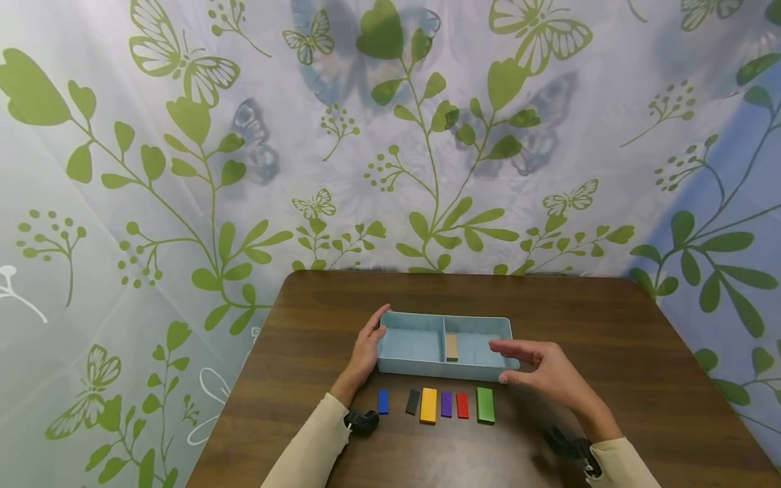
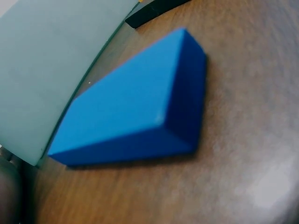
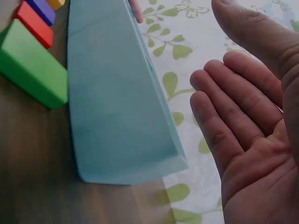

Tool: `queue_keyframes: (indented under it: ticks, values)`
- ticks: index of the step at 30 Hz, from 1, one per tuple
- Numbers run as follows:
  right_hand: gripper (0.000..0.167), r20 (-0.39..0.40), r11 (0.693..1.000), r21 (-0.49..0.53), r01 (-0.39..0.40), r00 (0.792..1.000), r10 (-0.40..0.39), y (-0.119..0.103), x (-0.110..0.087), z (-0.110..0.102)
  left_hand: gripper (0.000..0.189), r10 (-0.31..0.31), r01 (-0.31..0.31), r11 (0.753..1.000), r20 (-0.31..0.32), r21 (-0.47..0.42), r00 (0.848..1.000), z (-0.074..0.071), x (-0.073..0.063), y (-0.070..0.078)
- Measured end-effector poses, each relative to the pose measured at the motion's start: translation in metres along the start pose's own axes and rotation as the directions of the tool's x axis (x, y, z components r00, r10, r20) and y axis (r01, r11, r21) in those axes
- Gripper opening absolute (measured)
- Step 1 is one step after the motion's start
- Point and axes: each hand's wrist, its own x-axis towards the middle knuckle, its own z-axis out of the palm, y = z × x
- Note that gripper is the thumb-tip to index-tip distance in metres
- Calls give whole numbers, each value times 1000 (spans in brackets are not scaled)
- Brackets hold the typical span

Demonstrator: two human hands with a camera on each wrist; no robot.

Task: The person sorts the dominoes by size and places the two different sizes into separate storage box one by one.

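A light blue tray (image 1: pixel 415 366) with one divider lies on the table, a small tan wooden block (image 1: pixel 451 347) in its right compartment against the divider. At the tray's left end my left hand (image 1: pixel 365 349) rests along the side, fingers fairly straight and reaching to the back corner. My right hand (image 1: pixel 543 366) is beside the right end, thumb and fingers spread apart with nothing between them; the right wrist view shows its palm and extended fingers (image 3: pixel 217 126) apart from the tray wall. Closest to my left wrist is a blue block (image 2: pixel 126 102).
In front of the tray, a row of blocks lies on the wooden table (image 1: pixel 293 339): black (image 1: pixel 412 402), yellow (image 1: pixel 428 406), purple (image 1: pixel 447 404), red (image 1: pixel 462 406) and green (image 1: pixel 485 406). A leaf-and-butterfly patterned curtain (image 1: pixel 342 135) hangs behind the table's far edge.
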Motion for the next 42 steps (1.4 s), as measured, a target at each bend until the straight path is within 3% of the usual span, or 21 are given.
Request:
queue_keyframes:
  ticks: [16,26,33,42]
  values:
    - [53,-10,999,2,-39,999,39,12,-43,16,52,-6,6,1000,0,-3,1000,1,-1,3]
    - [62,3,988,-142,-67,998,68,29,-52,36,52,-8,8,1000,-4,13,1000,3,-2,3]
    - [70,-12,950,-292,-108,994,109,35,-52,47,52,-13,13,1000,-3,10,1000,3,-3,3]
    - [75,-30,932,-343,-118,993,114,34,-49,56,52,-23,23,1000,-9,11,1000,3,-4,6]
